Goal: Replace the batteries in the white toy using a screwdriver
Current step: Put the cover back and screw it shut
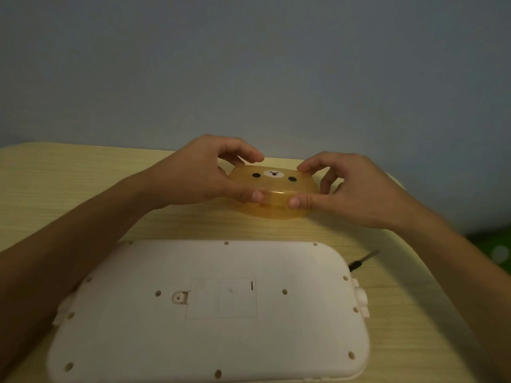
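The white toy (210,313) lies face down near me, its back up, with a rectangular battery cover (221,298) shut in the middle. Behind it rests a translucent orange box (272,194) with a bear face on its lid. My left hand (204,175) grips the box's left side, thumb on the front seam. My right hand (348,189) grips its right side, thumb on the same seam. A black-handled screwdriver (360,261) lies on the table just past the toy's right far corner, mostly hidden by the toy.
The pale wooden table (69,189) ends at a grey-blue wall close behind the box. Its right edge runs diagonally under my right forearm, with something green (495,247) beyond it.
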Tool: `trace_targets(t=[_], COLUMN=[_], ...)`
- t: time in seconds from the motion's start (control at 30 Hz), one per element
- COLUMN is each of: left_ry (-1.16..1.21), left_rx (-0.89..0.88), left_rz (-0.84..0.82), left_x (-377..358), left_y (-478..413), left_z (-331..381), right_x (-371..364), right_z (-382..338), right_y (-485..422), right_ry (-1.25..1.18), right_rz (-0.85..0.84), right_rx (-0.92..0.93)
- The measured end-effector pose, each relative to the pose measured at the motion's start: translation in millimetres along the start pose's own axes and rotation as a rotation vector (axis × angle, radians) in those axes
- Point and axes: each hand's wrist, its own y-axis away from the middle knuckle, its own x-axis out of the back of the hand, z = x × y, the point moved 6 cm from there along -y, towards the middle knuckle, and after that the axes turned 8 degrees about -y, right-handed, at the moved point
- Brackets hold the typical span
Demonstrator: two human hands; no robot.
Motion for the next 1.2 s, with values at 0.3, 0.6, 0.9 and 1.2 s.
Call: trace_targets(t=[0.3, 0.6, 0.9, 1.2], left_ry=[-0.149, -0.205, -0.214, -0.282], left_rx=[-0.041, -0.152, -0.226, -0.309], left_rz=[-0.005, -0.013, 0.0, 0.019], left_x=[-7, -11, 1, 21], left_y=[-4, -5, -1, 44], left_z=[-2, -4, -5, -10], right_x=[-2, -5, 17, 5], right_z=[-6, -1, 9, 22], right_y=[4, 8, 70, 78], right_ry=[0.061, 0.149, 0.105, 0.061], right_rz=[-0.007, -0.018, -0.375, -0.392], right_rx=[0.013, 0.12, 0.17, 0.127])
